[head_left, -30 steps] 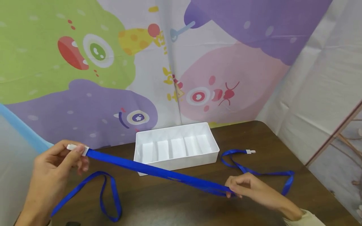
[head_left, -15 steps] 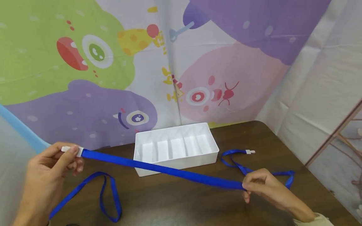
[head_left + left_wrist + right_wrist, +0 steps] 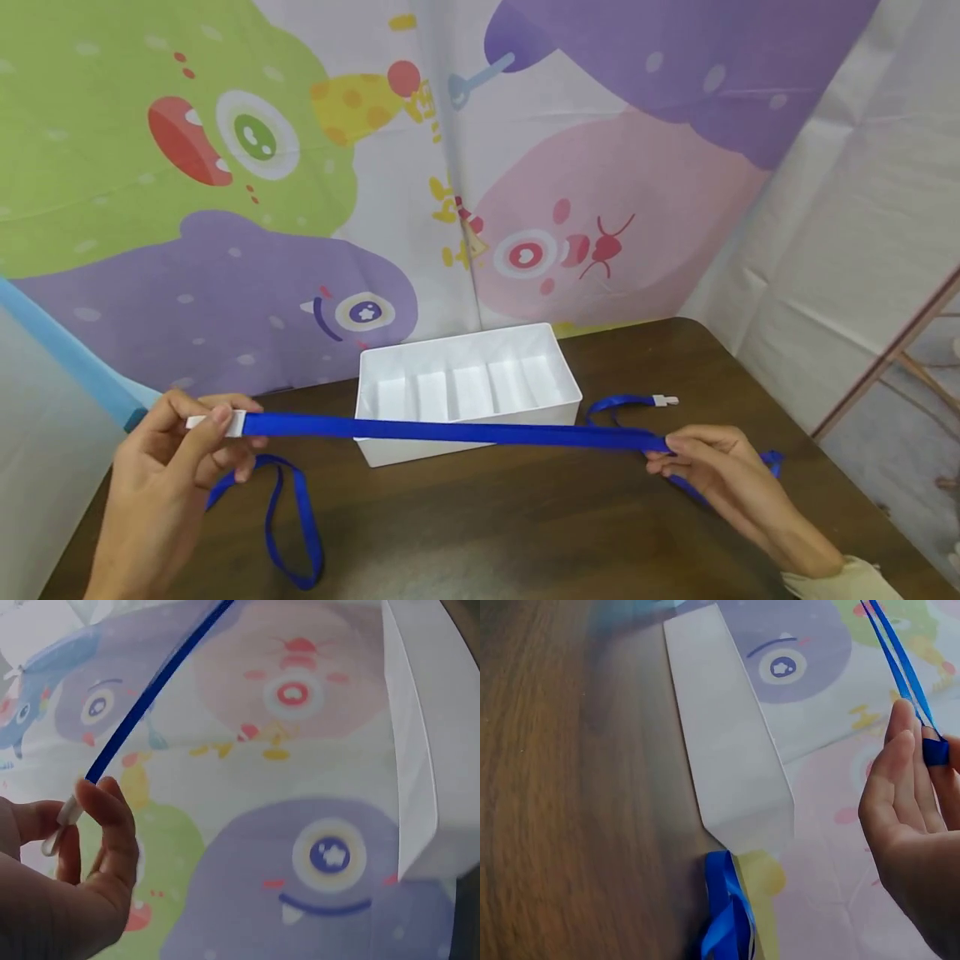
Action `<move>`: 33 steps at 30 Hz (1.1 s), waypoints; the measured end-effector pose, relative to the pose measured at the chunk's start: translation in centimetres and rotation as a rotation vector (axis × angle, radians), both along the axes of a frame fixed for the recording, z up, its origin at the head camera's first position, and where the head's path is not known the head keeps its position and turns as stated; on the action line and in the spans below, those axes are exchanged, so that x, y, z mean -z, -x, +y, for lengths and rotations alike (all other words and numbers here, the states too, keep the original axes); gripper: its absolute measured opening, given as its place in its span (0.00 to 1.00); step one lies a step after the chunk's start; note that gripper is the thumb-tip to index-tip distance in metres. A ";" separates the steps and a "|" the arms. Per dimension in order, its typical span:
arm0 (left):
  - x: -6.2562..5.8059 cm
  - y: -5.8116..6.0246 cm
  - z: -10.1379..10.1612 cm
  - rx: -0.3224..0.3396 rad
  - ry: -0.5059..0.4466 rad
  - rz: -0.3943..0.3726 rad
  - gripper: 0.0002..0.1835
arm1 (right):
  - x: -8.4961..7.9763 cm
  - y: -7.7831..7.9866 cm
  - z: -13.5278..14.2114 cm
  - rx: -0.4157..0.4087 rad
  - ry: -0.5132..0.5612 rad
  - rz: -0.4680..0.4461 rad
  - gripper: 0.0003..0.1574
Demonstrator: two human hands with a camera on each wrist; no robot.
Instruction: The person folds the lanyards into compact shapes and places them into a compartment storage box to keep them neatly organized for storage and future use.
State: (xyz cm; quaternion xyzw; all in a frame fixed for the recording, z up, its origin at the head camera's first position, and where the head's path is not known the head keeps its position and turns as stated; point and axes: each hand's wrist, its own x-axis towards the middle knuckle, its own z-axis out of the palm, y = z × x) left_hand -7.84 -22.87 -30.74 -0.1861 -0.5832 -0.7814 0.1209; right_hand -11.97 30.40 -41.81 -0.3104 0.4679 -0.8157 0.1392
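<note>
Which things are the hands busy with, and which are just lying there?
In use: the stretched blue lanyard, pinched by the left hand at its white clip and by the right hand.

Lying about: white divided tray, second lanyard, third lanyard, table.

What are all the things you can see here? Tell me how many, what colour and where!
held lanyard: one, blue with a white clip, stretched in the air between both hands, in front of the tray
lanyards on the table: two, blue; one loops at the front left, one lies right of the tray with its white clip showing
tray: one, white, divided into compartments, at the back middle of the table
table: one, dark brown wood
backdrop: one, cartoon monsters in green, purple and pink, behind the table
left hand: one, fingers pinch the white clip end
right hand: one, fingers pinch the folded blue end
</note>
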 end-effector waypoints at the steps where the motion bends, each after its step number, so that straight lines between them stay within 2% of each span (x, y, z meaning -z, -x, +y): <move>1: 0.1 0.0 0.0 0.054 -0.039 0.023 0.13 | -0.1 0.0 0.0 0.006 0.007 -0.009 0.31; 5: 0.5 0.1 -0.2 0.263 -0.210 0.082 0.19 | -0.4 -0.1 0.0 0.021 -0.014 -0.024 0.30; 8: 0.5 0.1 -0.1 0.320 -0.284 0.086 0.21 | -0.6 -0.2 -0.1 0.051 -0.042 -0.027 0.29; 11: 0.5 0.1 -0.1 0.326 -0.310 0.090 0.21 | -0.8 -0.3 -0.3 0.087 -0.030 0.015 0.29; 13: 0.6 0.1 -0.1 0.327 -0.318 0.091 0.21 | -1.0 -0.4 -0.4 0.092 0.025 0.030 0.29; 16: 0.7 0.1 -0.3 0.333 -0.326 0.081 0.21 | -1.4 -0.8 -0.4 0.046 0.157 -0.012 0.32; 19: 0.9 0.1 -0.7 0.324 -0.336 0.068 0.21 | -2.0 -1.2 -0.4 0.017 0.203 -0.041 0.32; 25: 1.3 0.2 -1.4 0.301 -0.322 0.073 0.21 | -2.2 -0.9 0.1 0.070 0.027 0.070 0.30; 29: 1.6 0.2 -1.5 0.294 -0.295 0.079 0.20 | -1.9 -0.8 0.4 0.071 -0.051 0.095 0.28; 33: 1.6 0.0 -1.5 0.209 -0.221 0.060 0.18 | -1.9 -0.9 0.4 0.097 -0.134 0.098 0.23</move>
